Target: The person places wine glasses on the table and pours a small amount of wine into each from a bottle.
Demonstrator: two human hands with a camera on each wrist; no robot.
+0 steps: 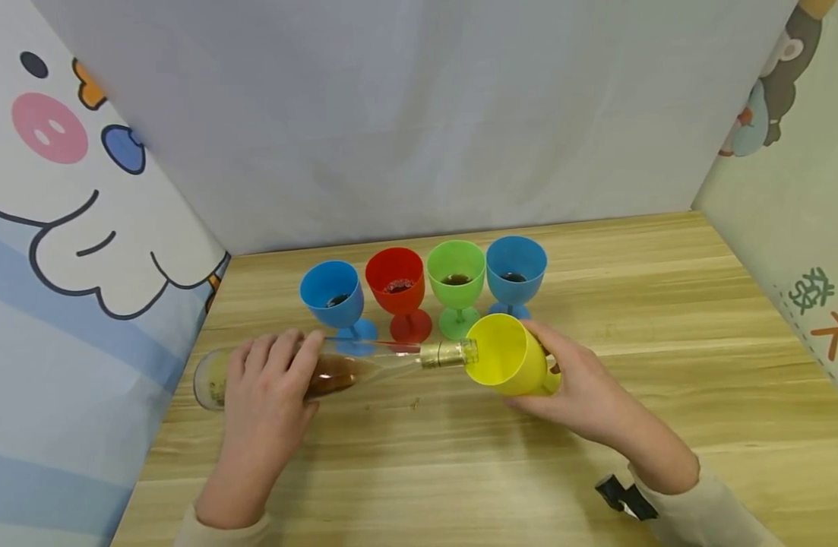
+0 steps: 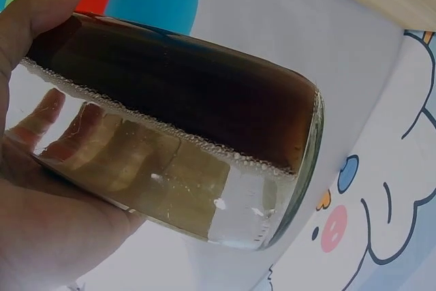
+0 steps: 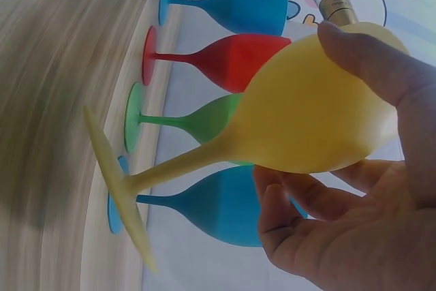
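Note:
My left hand point(image 1: 268, 387) grips a clear glass bottle point(image 1: 353, 368) by its body and holds it nearly level, neck to the right. Dark brown liquid fills part of the bottle point(image 2: 184, 93) in the left wrist view, with bubbles along its surface. The gold-wrapped mouth reaches the rim of a yellow goblet point(image 1: 504, 353). My right hand point(image 1: 583, 380) holds that goblet by its bowl, tilted toward the bottle. In the right wrist view the goblet's base point(image 3: 112, 189) is off the table. No liquid shows inside the yellow goblet.
Behind stand a blue goblet point(image 1: 331, 292), a red goblet point(image 1: 395, 281), a green goblet point(image 1: 456, 273) and another blue goblet point(image 1: 517, 266) in a row, each with some dark liquid. The wooden table point(image 1: 425, 471) meets a pale wall behind. A black clip-like object point(image 1: 624, 497) is by the right sleeve.

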